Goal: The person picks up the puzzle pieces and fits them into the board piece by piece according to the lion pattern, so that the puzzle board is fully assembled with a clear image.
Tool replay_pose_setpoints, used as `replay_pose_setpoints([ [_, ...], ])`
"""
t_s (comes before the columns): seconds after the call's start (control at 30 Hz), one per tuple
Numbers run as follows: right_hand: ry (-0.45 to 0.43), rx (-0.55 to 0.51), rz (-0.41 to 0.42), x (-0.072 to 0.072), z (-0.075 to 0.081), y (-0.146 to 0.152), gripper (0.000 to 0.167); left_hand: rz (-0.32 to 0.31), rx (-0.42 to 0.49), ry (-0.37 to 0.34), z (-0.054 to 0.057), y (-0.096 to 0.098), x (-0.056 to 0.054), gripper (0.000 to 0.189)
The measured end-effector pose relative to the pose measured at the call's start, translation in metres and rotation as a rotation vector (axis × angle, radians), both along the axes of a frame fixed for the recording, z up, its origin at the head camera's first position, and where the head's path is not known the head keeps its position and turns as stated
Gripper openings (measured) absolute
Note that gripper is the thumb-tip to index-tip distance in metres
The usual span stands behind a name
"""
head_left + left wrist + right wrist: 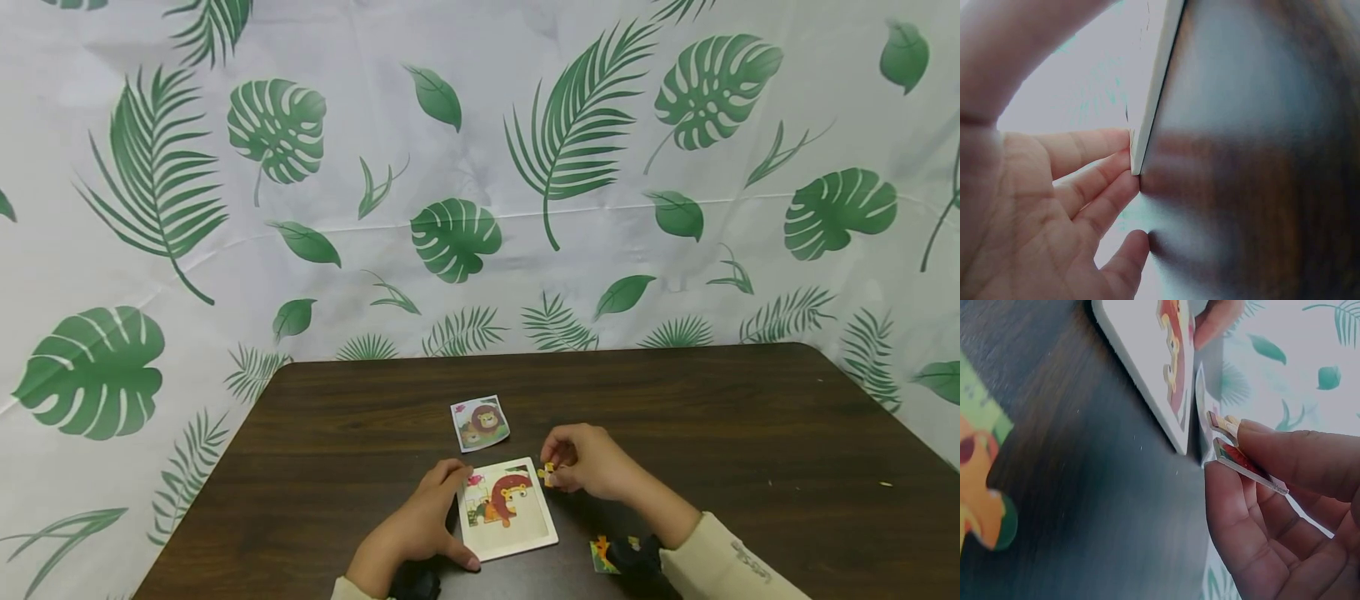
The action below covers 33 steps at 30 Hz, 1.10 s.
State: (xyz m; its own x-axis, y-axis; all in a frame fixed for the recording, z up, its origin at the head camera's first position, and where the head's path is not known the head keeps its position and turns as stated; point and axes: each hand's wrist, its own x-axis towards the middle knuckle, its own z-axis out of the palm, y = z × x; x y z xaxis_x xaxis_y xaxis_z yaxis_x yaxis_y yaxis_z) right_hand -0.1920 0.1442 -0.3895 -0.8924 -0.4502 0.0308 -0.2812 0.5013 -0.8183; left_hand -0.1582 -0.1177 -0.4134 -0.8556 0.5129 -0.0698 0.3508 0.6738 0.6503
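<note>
A wooden jigsaw puzzle board (pixel 517 546) with a pale rim lies on the table, partly filled with lion pieces. My left hand (pixel 423 521) grips its left side, thumb at the near corner and fingers at the far one. In the left wrist view, fingertips touch the edge of the board (pixel 1157 81). Just beyond the right rim, my right hand (pixel 592 462) pinches puzzle pieces (pixel 549 475). The right wrist view shows a yellow puzzle piece (pixel 1224 424) and a red and green puzzle piece (pixel 1247 464) between thumb and fingers. Their inner parts are hidden.
A lion picture card (pixel 480 423) lies beyond the board. Loose puzzle pieces (pixel 602 554) lie near my right forearm, partly covered by the dark wrist strap (pixel 633 557). The dark wooden table (pixel 360 417) ends at a leaf-print cloth (pixel 480 167).
</note>
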Motion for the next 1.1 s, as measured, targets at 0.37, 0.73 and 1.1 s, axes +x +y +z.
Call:
replay_pose_setpoints([
  [0.37,0.010,0.006,0.018,0.000,-0.001,-0.012,0.020,0.001,-0.006,-0.007,0.000,0.001,0.000,0.105],
  [0.73,0.011,-0.022,0.059,0.002,-0.002,-0.020,0.020,-0.008,-0.011,0.006,-0.002,0.001,0.001,0.105],
  [1.1,-0.012,-0.022,0.081,0.004,-0.004,-0.026,0.020,-0.007,-0.001,0.011,-0.002,0.000,0.001,0.105],
])
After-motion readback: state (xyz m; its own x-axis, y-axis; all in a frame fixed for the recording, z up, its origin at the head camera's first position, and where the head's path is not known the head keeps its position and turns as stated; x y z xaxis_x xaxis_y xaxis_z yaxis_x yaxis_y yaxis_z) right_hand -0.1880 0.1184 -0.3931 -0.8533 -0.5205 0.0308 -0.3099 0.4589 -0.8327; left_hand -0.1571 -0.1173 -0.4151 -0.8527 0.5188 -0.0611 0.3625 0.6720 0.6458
